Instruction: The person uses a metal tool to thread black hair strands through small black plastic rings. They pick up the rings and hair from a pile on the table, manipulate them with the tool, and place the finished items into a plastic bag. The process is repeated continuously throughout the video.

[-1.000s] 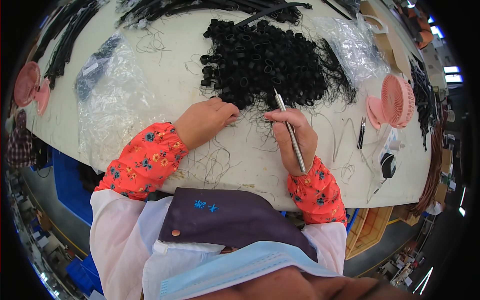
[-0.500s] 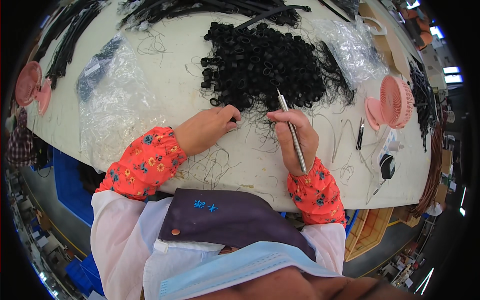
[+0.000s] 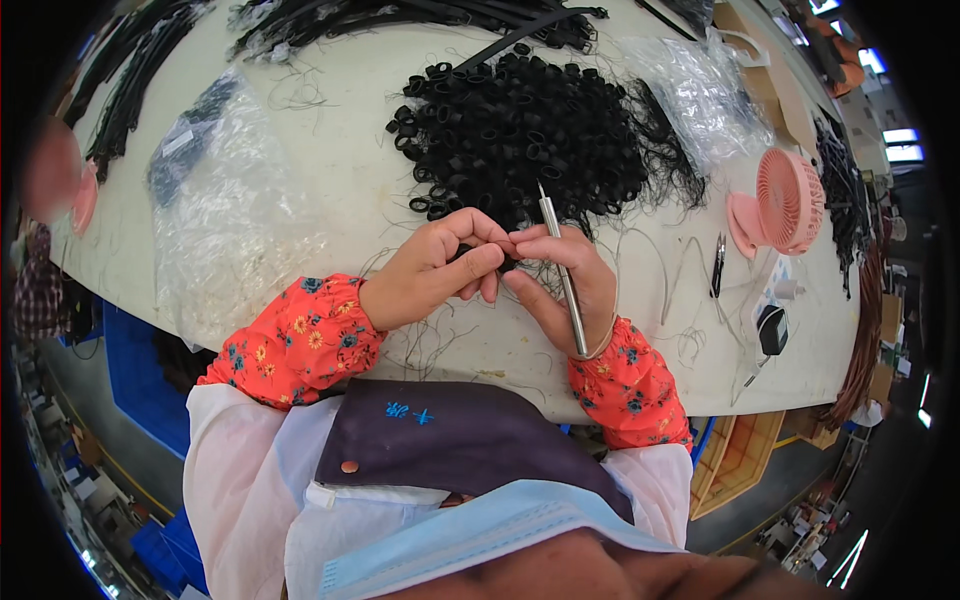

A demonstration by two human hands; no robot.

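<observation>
My left hand (image 3: 430, 268) is closed on a small black loop (image 3: 507, 264), which its fingers partly cover. My right hand (image 3: 572, 285) meets it there, thumb and forefinger at the loop. Across the right palm lies a slim silver pen-shaped tool (image 3: 562, 255) with a thin pointed tip, aimed away from me at the pile. Just beyond both hands is a big heap of similar black loops (image 3: 520, 130), with loose dark threads around it.
A clear plastic bag (image 3: 230, 220) lies at left, another plastic sheet (image 3: 700, 100) at far right. Pink fans stand on both sides, the right fan (image 3: 790, 200) near small snips (image 3: 718, 265). Black straps (image 3: 400, 25) lie along the back of the white table (image 3: 350, 130).
My left hand has moved right with a black loop, and my right hand has come left to meet it. The silver tool has shifted along with the right hand. The left fan has turned blurry.
</observation>
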